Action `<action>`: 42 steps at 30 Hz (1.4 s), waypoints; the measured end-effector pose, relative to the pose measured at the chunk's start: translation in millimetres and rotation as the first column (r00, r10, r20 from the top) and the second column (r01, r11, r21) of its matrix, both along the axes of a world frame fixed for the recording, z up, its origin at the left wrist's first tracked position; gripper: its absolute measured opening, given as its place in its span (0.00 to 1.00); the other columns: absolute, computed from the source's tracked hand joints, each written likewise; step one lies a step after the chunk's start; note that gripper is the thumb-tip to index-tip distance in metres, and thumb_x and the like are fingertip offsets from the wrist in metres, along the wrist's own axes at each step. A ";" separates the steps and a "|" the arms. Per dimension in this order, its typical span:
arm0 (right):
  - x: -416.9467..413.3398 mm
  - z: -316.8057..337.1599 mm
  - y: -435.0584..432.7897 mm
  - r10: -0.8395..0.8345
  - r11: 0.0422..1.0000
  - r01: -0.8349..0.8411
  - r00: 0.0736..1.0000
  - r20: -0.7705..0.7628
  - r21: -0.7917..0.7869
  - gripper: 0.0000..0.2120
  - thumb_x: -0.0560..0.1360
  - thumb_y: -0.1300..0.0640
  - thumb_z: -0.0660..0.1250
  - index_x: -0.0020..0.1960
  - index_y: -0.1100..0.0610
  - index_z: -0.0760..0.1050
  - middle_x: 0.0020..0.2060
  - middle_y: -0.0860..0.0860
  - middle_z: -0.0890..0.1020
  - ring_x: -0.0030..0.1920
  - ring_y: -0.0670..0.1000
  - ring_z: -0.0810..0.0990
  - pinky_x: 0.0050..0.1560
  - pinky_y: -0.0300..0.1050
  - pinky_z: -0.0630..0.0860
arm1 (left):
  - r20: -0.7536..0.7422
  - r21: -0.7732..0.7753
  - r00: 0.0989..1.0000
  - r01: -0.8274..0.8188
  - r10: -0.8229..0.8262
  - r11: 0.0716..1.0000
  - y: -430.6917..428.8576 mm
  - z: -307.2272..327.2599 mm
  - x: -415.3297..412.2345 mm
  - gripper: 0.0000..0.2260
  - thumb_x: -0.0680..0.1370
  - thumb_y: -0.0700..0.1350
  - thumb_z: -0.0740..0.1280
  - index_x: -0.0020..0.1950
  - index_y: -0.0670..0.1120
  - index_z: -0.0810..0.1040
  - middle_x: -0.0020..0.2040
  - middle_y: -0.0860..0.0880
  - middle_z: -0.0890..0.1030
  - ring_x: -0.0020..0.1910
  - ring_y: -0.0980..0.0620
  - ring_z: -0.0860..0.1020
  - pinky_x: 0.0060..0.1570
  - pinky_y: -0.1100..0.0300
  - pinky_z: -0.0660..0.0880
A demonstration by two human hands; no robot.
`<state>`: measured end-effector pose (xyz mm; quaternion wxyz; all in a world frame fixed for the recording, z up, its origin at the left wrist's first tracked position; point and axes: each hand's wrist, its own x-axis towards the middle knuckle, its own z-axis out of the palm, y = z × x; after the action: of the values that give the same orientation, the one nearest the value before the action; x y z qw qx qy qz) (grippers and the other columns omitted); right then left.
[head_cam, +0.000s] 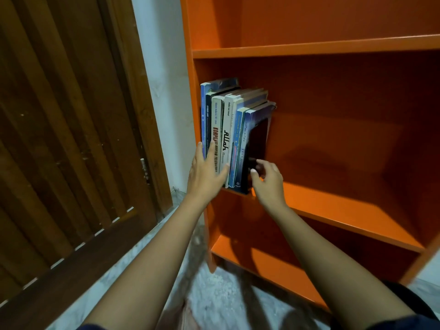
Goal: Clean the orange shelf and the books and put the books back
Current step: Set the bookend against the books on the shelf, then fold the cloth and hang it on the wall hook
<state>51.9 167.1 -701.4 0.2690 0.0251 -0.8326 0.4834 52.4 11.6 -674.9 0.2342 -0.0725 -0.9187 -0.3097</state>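
Two bare forearms reach up from the bottom edge, the left forearm (pixel 152 256) slanting right, the right forearm (pixel 333 265) slanting left, so both meet at the books.

Largest is the orange shelf (pixel 357 210), with three boards in sight: an upper, a middle and a lower one. Left of it stands a brown wooden door (pixel 59 139), with a strip of white wall (pixel 164 91) between them and pale speckled floor (pixel 214 294) below.

Upright books (pixel 228 129) stand at the left end of the middle board, against the shelf's left side and near its front edge. Six spines can be counted plainly: blue, dark, cream, white, then two blue ones. The cream spine reads "KOMPILASI" in red, and the white one reads "Allah" in black. The smaller print is too fine to read.

At the lower spines of the leftmost books, the left grip (pixel 207 170) lies flat and released, fingers straight and pressing. Beside the last book's black cover, the right grip (pixel 266 177) has fingers curled against it. Whether it actually grasps the book I cannot tell.
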 end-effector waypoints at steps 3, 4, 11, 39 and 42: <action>16.5 -8.5 -2.7 0.000 0.997 0.001 1.000 -0.017 0.076 0.08 0.76 0.59 0.64 0.54 0.61 0.75 0.47 0.53 0.75 0.51 0.53 0.75 0.48 0.41 0.69 | 0.015 -0.054 1.000 -0.003 0.004 0.999 -13.0 -13.7 13.5 0.26 0.79 0.55 0.60 0.74 0.45 0.62 0.71 0.45 0.65 0.70 0.47 0.66 0.65 0.51 0.68; 22.3 -14.8 -5.0 0.002 0.994 0.000 1.000 -0.023 0.110 0.05 0.76 0.59 0.64 0.50 0.60 0.76 0.44 0.53 0.75 0.48 0.53 0.75 0.47 0.42 0.70 | 0.026 -0.077 1.000 -0.004 0.006 0.997 -17.5 -21.0 20.0 0.23 0.79 0.54 0.60 0.72 0.45 0.65 0.68 0.45 0.69 0.66 0.48 0.69 0.61 0.54 0.70; 54.4 -99.8 -43.5 0.082 0.968 -0.105 0.991 0.107 0.229 0.04 0.74 0.59 0.66 0.41 0.58 0.76 0.39 0.52 0.73 0.43 0.53 0.73 0.45 0.47 0.70 | 0.327 -0.142 0.938 -0.074 0.117 0.987 -57.7 -117.1 54.1 0.22 0.78 0.54 0.62 0.68 0.43 0.70 0.66 0.44 0.73 0.64 0.45 0.71 0.59 0.52 0.71; 48.6 -418.3 -191.4 0.303 0.862 -0.504 0.439 0.846 -0.047 0.23 0.71 0.52 0.67 0.63 0.60 0.74 0.58 0.58 0.79 0.60 0.58 0.75 0.60 0.44 0.67 | 0.897 0.075 0.417 -0.469 0.146 0.880 -179.1 -438.6 88.0 0.18 0.77 0.44 0.66 0.65 0.41 0.72 0.61 0.39 0.75 0.61 0.42 0.73 0.54 0.60 0.66; 53.2 -412.7 -192.3 0.322 0.872 -0.486 0.469 0.822 -0.064 0.18 0.73 0.56 0.69 0.61 0.59 0.76 0.56 0.57 0.80 0.58 0.55 0.77 0.55 0.39 0.68 | 0.889 0.130 0.433 -0.550 0.149 0.825 -178.2 -432.6 87.1 0.13 0.78 0.43 0.65 0.62 0.41 0.75 0.58 0.41 0.78 0.58 0.44 0.75 0.46 0.65 0.62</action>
<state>105.1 -25.2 -1114.1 -0.2684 0.0214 -0.8701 0.4128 139.5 -166.6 -1107.5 -0.1749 0.3353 -0.8205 -0.4287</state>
